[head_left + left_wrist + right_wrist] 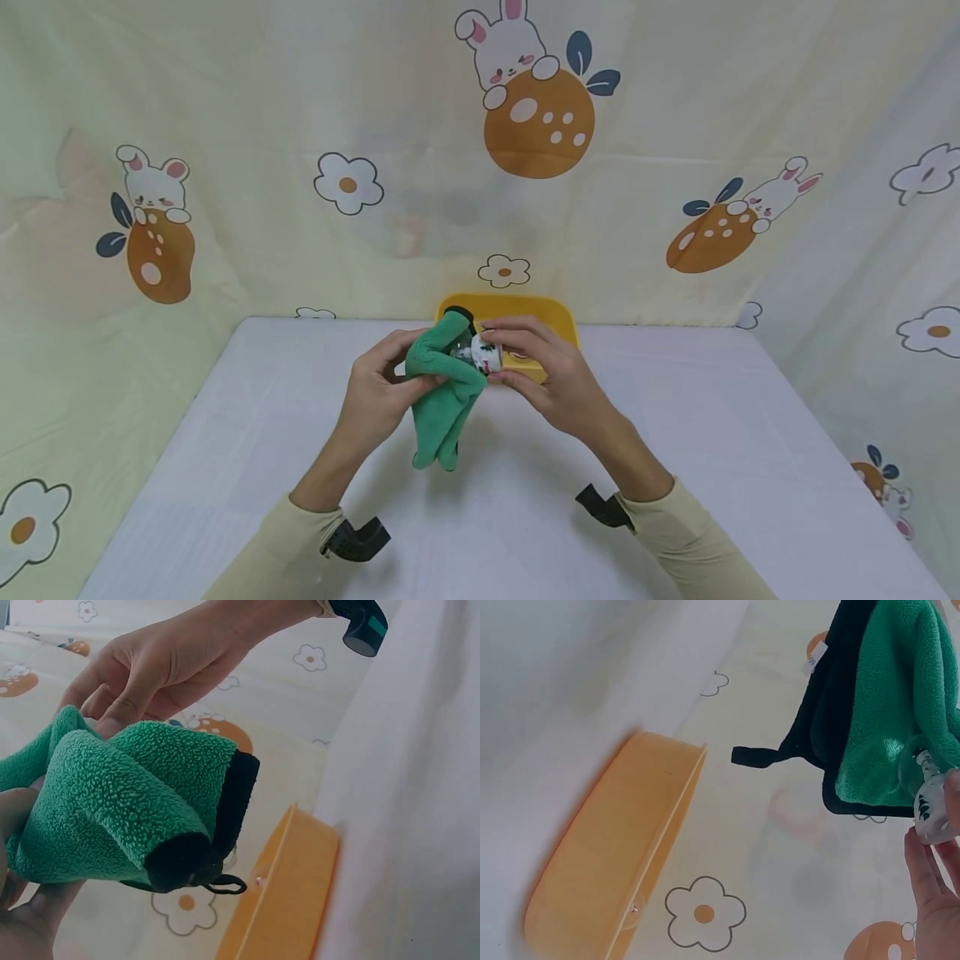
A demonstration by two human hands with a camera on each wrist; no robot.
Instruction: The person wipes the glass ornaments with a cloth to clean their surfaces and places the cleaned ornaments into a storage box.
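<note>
My left hand (378, 392) grips a green terry cloth (435, 421) with black edging, bunched so that its lower corners hang down. A small snow globe (487, 354) lies on its side in the air, its clear dome turned towards the cloth. My right hand (558, 379) pinches its white printed base between thumb and fingers. In the right wrist view the dome of the snow globe (930, 806) meets the green cloth (877, 727), and a small white figure shows inside. From the left wrist, folds of the cloth (105, 802) hide the snow globe.
Just behind the hands, at the far table edge, stands a yellow bin (558, 312). A small clear round thing (634, 909) shows at its rim in the right wrist view. The white table (660, 417) ends at a hanging printed curtain (345, 267).
</note>
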